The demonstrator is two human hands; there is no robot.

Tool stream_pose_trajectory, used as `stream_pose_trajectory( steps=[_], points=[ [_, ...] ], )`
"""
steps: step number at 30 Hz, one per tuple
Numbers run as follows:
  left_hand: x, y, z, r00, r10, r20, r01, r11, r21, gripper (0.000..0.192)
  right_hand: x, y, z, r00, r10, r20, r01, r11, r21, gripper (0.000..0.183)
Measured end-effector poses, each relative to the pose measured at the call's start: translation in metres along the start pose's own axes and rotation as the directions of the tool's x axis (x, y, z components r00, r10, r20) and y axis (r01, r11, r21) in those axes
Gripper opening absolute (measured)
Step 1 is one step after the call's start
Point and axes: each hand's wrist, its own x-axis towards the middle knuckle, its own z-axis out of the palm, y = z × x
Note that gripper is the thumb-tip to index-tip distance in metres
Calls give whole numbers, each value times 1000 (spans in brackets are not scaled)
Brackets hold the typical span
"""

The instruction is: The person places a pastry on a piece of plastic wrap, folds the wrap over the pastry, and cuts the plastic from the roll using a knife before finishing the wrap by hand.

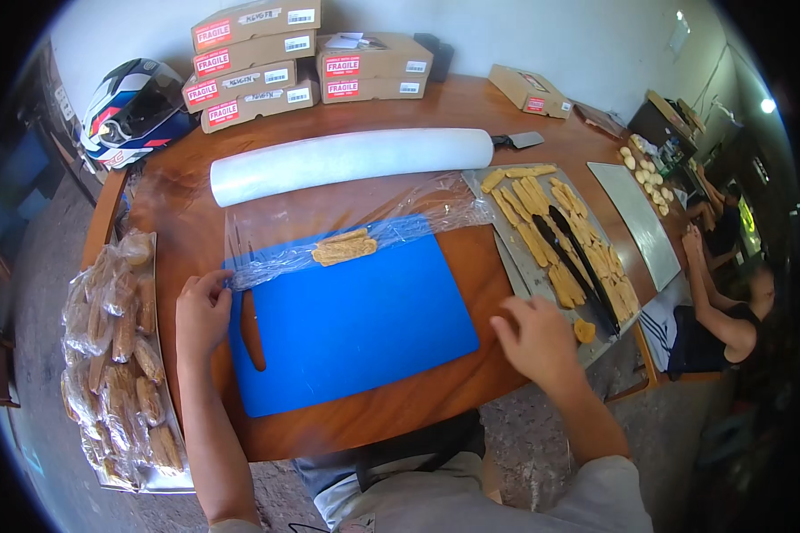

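Observation:
My left hand (205, 312) pinches the left end of a strip of clear plastic film (273, 264) at the upper left corner of a blue cutting board (367, 333). Several flat golden-brown pastry-like sticks (345, 247) lie bundled on the film, near the board's far edge. The film runs back to a large roll of plastic wrap (353, 163). My right hand (535, 338) is held off the board's right side with fingers apart and nothing in it, close to a metal tray (530, 283) of similar sticks. Black tongs (577, 266) rest on those sticks.
At left, a tray (180, 466) bears wrapped sticks (123, 333). Behind the roll are a knife or cleaver (525, 140), cardboard boxes (373, 60) and a helmet (137, 110). Another metal tray (637, 226) and round pale pieces (647, 176) lie at right, where other people (713, 320) sit.

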Motion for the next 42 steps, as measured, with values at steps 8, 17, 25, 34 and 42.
stream_pose_trajectory(
  steps=[8,17,25,34,42],
  points=[
    [1,2,7,995,42,-94,-46,998,-34,19,-21,49,5,994,60,89,-63,997,36,34],
    [-1,7,4,975,-10,-222,-23,989,-147,16,-16,45,-39,917,268,295,-345,904,253,27],
    [-3,9,2,987,-27,-160,13,996,-86,19,13,29,-76,998,25,52,-42,938,344,15],
    [2,-1,7,964,-61,-260,40,996,-84,11,141,-102,-68,798,-602,-16,599,790,134,20],
    [13,-12,-1,975,40,-221,-71,989,-133,23,204,-208,-43,444,-887,130,870,391,-300,49]
  ],
)
